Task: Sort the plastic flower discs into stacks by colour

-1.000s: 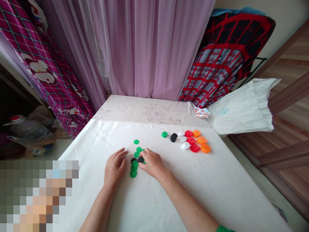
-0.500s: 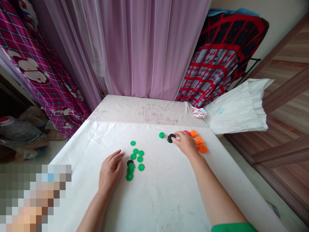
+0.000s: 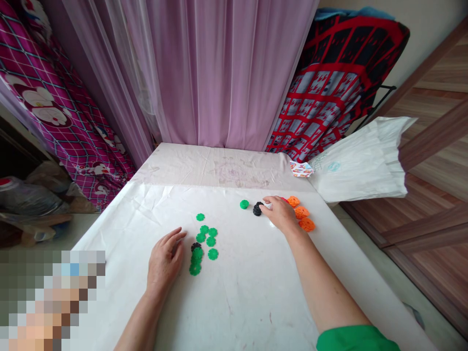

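Note:
My left hand [image 3: 165,258] rests on the white tablecloth, its fingers loosely stretched and nothing in them. Just to its right lie several green notched plastic discs [image 3: 211,241], some overlapping in a column with a dark disc [image 3: 196,247] at the top. My right hand [image 3: 280,213] is at the far right side, thumb and fingers curled round a white disc [image 3: 268,206], which they largely hide. A small stack of black discs [image 3: 258,209] stands against the fingertips. Left of that is a green stack [image 3: 244,204]. Orange discs [image 3: 302,212] and a partly covered red one lie beyond the hand.
At the table's back right corner sit a small patterned packet [image 3: 302,169] and a white bag [image 3: 361,163]. Purple curtains [image 3: 226,73] hang behind the table. A large plastic bottle [image 3: 25,204] stands off the left side.
My right hand's fingers have come off the black discs and are now at the white disc just right of them. My left hand stays in place.

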Demonstrator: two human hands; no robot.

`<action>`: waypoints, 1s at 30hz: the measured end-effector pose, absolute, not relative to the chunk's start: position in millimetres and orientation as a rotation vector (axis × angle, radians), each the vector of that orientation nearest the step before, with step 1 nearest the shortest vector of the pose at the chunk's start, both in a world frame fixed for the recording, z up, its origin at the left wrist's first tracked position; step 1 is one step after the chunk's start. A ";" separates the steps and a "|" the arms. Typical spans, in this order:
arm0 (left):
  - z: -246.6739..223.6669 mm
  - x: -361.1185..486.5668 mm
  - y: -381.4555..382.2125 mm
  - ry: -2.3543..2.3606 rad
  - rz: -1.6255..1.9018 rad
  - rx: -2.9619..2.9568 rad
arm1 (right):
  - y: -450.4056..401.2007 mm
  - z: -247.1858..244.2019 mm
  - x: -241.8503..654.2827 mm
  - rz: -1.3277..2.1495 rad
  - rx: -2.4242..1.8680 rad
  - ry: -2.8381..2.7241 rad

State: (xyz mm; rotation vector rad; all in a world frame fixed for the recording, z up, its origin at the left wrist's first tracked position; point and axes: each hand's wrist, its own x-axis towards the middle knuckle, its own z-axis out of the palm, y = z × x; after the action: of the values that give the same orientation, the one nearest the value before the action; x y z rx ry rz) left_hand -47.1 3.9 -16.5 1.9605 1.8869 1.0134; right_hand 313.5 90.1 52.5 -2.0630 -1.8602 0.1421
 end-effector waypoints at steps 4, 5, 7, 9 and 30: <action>-19.5 -47.1 4.7 1.892 1.012 1.985 | 64.8 47.8 286.7 0.150 -1.939 -1.807; -20.8 -47.3 5.0 1.899 1.016 2.005 | 56.6 45.1 273.2 0.181 -1.891 -1.835; -24.1 -48.1 5.5 1.916 1.028 2.044 | 40.1 38.9 240.5 0.328 -1.766 -1.955; -27.6 -49.0 5.9 1.925 1.042 2.062 | 26.5 34.3 205.9 0.471 -1.664 -2.082; -24.8 -43.3 5.7 1.932 1.141 1.934 | -2.1 48.9 136.2 0.499 -1.863 -2.413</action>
State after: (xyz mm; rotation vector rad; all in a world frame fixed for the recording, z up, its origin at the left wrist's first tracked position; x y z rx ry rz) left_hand -43.3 5.7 -24.8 1.9337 1.9322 1.1407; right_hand 136.2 -2.1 48.9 -1.8635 -2.4126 0.4994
